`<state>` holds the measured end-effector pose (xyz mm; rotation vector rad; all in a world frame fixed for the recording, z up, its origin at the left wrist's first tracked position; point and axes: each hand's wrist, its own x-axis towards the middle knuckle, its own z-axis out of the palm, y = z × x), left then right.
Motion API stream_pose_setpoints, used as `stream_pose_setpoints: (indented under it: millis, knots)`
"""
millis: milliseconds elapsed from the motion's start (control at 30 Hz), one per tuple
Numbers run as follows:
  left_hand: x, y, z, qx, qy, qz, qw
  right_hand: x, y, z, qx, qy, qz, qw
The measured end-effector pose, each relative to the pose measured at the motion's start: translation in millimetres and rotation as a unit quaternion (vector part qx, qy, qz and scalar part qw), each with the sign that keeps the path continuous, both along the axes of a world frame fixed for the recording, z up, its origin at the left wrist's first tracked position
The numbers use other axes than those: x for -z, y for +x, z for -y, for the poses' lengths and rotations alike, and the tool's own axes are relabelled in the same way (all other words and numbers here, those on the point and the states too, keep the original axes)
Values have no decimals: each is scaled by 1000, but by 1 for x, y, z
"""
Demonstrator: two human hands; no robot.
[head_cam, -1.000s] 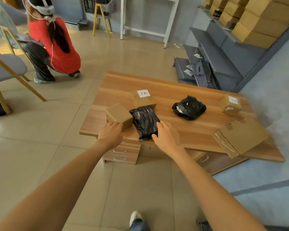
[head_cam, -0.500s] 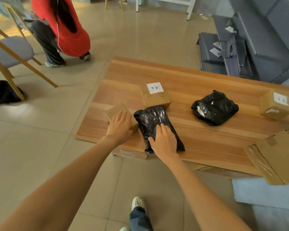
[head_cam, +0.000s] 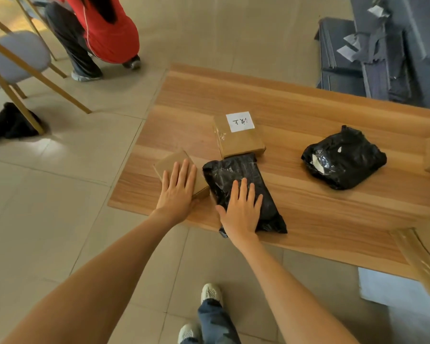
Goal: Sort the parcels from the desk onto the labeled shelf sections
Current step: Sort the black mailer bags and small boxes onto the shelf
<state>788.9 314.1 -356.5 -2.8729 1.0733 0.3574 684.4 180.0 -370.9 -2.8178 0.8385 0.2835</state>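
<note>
The left hand (head_cam: 178, 192) is lying flat, fingers straight, on the small plain box (head_cam: 170, 165) just left of the flat black bag (head_cam: 241, 184), and the right hand (head_cam: 242, 212) is pressing flat with spread fingers on that bag's near half; neither hand is curling round anything. A second ago both hands were only arriving at the tabletop's (head_cam: 308, 232) near edge, the right one short of the bag; now both are resting fully on their parcels, so the pickup looks about to begin, though nothing is lifted yet. Touching the bag's far end is sitting the labelled box (head_cam: 238, 137) with its handwritten white label (head_cam: 240, 122). Well right of the bag is lying a lumpier black bag (head_cam: 343, 157), and farther right a flattened carton (head_cam: 422, 259) is overhanging the edge. Beyond the bag, on the floor, grey shelf panels (head_cam: 372, 68) are lying, and to its far left a person in red (head_cam: 102, 28) is crouching by a chair (head_cam: 18, 53).
</note>
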Motion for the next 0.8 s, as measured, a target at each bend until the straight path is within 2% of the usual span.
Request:
stream_pose_setpoints:
  millis: [200, 367, 467, 600, 700, 800]
  knots:
    - [0, -1, 0, 1, -6, -1, 1000, 6, -3, 7, -1, -51, 46, 998]
    - [-3, -1, 1, -2, -8, -5, 1000, 0, -10, 19, 19, -21, 140, 990]
    - [-6, -1, 1, -3, -5, -17, 1000, -19, -13, 27, 64, 39, 238, 968]
    - [-10, 2, 2, -4, 6, -39, 999, -54, -11, 37, 145, 159, 254, 943]
    - [-18, 5, 4, -10, 4, -67, 998, -76, -10, 42, 200, 305, 285, 886]
    - [-35, 6, 13, -54, -72, -111, 990, -92, -8, 42, 224, 403, 298, 836]
